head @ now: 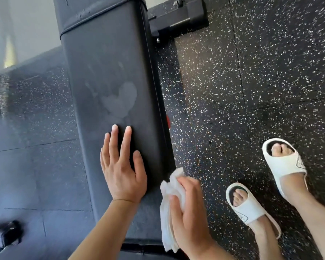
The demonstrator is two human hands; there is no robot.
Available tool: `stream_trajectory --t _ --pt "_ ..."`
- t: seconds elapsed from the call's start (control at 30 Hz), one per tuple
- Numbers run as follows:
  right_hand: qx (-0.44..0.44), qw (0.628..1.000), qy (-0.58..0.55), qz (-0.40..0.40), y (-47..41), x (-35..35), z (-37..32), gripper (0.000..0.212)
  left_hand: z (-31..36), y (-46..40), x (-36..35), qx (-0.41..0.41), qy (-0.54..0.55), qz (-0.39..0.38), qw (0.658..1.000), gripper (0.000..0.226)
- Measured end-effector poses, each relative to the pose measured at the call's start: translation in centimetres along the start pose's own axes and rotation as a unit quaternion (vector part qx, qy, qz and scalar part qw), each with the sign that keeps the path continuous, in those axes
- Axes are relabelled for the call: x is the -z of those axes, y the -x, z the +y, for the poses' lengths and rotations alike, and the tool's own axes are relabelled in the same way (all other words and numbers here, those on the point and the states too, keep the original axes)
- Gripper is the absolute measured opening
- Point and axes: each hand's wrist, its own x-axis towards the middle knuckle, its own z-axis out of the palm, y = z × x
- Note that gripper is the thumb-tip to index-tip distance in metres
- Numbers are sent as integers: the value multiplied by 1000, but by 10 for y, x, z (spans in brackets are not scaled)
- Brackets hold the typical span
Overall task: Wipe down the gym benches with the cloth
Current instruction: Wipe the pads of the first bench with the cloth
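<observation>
The bench pad (109, 76) runs out of frame at the top, the white cloth (170, 207) is partly covered by the right hand (189, 218), and a blurred dark object (8, 235) at lower left cannot be identified.

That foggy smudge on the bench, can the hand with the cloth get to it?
Probably yes. The right hand grips the cloth beside the bench, and nothing lies between it and the smudge. The left hand rests flat on the pad, below the smudge, not covering it.
</observation>
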Motion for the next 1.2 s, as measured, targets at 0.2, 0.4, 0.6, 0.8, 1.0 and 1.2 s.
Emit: stream_trajectory --t 0.2,0.4,0.6,0.8,1.0,1.2 --pt "18 998 -50 20 -108 -9 -28 31 2 1 1 11 -3 -3 1000 58" --pt "19 995 -73 61 -202 -17 -50 29 3 1 2 18 -7 -9 1000 57" --pt "-39 998 -45 32 -38 -8 -18 36 3 1 1 12 -10 -2 1000 57" --pt "-76 997 -7 -9 53 2 6 40 3 1 0 9 -13 -3 1000 57" --pt "2 1000 3 26 -29 -6 -18 37 3 1 1 13 -9 -5 1000 57" --pt "266 943 198 -19 -195 -28 -66 24 1 2 1 24 -14 -21 999 57"
